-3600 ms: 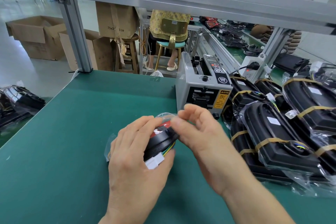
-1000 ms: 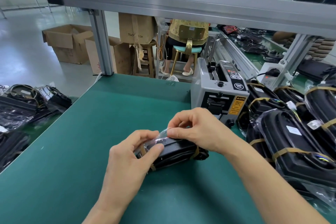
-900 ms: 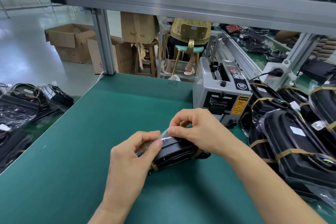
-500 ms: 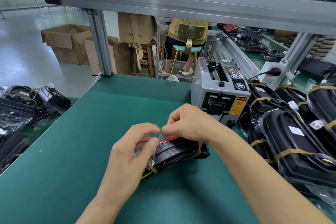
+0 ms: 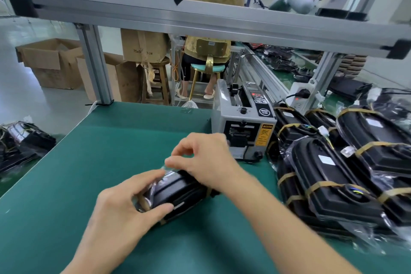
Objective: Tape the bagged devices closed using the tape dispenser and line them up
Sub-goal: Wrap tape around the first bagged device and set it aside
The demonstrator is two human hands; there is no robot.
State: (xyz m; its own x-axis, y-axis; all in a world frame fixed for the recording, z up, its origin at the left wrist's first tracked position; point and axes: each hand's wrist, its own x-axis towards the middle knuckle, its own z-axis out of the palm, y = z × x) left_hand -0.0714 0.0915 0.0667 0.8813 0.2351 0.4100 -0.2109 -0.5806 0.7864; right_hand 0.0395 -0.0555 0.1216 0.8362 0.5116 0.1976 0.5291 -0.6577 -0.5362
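Note:
A black device in a clear plastic bag lies on the green table mat in front of me. My left hand grips its near left end, thumb on the side and fingers over the top. My right hand rests on its far top edge and pinches the loose clear flap of the bag between thumb and forefinger. Brown tape bands wrap the device near both ends. The grey tape dispenser stands just behind my right hand.
Several taped, bagged black devices are lined up at the right of the table. More bagged parts lie off the table's left edge. An aluminium frame bar crosses overhead. A seated person and cardboard boxes are beyond.
The device has rolled so its black side faces up and the red part no longer shows. My right hand has lifted slightly while pinching the bag flap; my left has shifted along the near end.

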